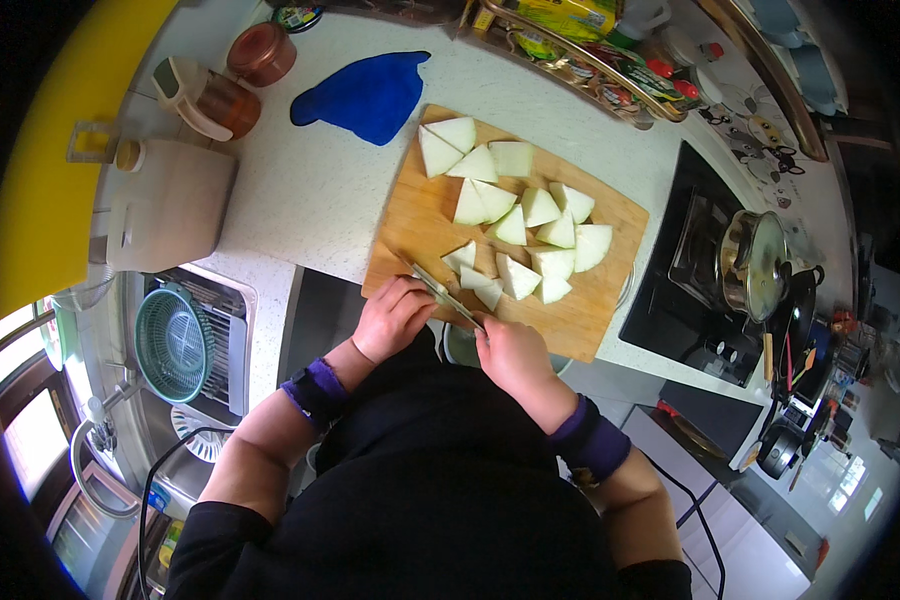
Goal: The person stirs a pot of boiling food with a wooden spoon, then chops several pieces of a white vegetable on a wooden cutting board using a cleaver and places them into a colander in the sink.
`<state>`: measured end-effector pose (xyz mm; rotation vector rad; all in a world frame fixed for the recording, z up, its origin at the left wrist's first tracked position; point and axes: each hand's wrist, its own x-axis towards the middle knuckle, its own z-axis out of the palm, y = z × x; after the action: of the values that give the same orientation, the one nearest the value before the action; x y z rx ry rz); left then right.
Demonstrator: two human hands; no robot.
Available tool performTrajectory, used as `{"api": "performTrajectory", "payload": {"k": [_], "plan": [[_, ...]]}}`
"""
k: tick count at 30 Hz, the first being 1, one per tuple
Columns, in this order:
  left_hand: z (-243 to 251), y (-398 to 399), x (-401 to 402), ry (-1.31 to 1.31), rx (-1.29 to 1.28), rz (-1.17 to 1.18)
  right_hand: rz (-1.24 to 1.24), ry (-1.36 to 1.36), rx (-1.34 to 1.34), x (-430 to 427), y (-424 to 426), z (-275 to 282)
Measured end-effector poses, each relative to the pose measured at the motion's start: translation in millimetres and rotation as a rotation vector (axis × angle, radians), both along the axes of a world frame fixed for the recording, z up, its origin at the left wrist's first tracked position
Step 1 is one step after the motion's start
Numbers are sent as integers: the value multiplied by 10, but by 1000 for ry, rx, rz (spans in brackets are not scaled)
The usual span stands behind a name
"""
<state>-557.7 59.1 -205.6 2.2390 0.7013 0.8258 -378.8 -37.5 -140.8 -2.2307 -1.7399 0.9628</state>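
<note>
My right hand [516,352] is closed around the handle end of a kitchen knife [457,306], seen nearly edge-on at the near side of a wooden cutting board [592,322]. Close against the blade's far end, my left hand [395,316] has its fingers curled. A pale sliver shows beside those fingertips; whether they grip it or the blade, I cannot tell. Several white wedges of what looks like winter melon [518,276] lie on the board, some with a pale green rim. Just beyond the knife are smaller cut pieces [461,256].
Below the board's near edge, a bowl-like container [461,346] is partly hidden. A blue cloth [375,94] lies beyond the board. To the right, a lidded pot [754,266] stands on a black cooktop [664,300]. At left, a green colander [174,341] sits over the sink.
</note>
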Motion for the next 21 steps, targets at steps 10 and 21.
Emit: {"api": "performTrajectory", "payload": {"k": [10, 21], "plan": [[22, 31, 166, 182, 17, 20, -63, 2, 78, 144, -38, 220], [77, -66, 343, 251, 6, 209, -120, 147, 154, 147, -11, 99]]}}
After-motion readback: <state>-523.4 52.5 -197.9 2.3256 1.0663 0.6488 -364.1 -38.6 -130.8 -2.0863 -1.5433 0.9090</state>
